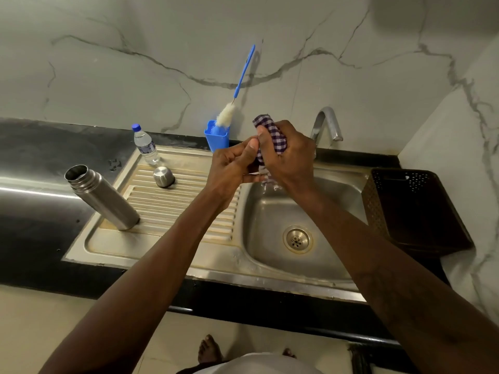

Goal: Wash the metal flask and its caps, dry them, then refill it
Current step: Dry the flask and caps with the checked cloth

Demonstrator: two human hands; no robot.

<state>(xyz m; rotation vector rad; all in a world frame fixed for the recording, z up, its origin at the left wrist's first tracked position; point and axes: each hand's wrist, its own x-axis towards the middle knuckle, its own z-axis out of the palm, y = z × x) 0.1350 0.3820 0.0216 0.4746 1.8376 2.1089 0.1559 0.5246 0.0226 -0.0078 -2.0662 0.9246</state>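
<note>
Drying step, I'd judge: both hands are up over the sink (270,209) basin, working a checked cloth (263,121). Right grip (289,155) is closed around the bunched cloth. Left grip (232,168) has fingers curled and the thumb pressed on the cloth's lower part, pinching it. The metal flask (102,198) stands open-mouthed and uncapped at the near-left corner of the drainboard (175,209), towards the left end of the surface (40,157). One metal cap (164,176) sits dome-up on the ribs further back, apart from the flask. The water bottle (147,145), capped, is at the drainboard's far-left corner and is probably the refill source. The bottle brush (225,117) is parked in the blue holder (216,139) at the back edge. Nothing visibly runs from the tap (325,122). Next is probably to finish wiping, set the piece down, then pour from the bottle into the flask, which needs one hand free and the flask steadied. I can't see what's inside the cloth. It may be the second cap, but the fingers cover it. A small pale bit shows under the left palm, unidentifiable. I can't tell whether the flask is dry.
</note>
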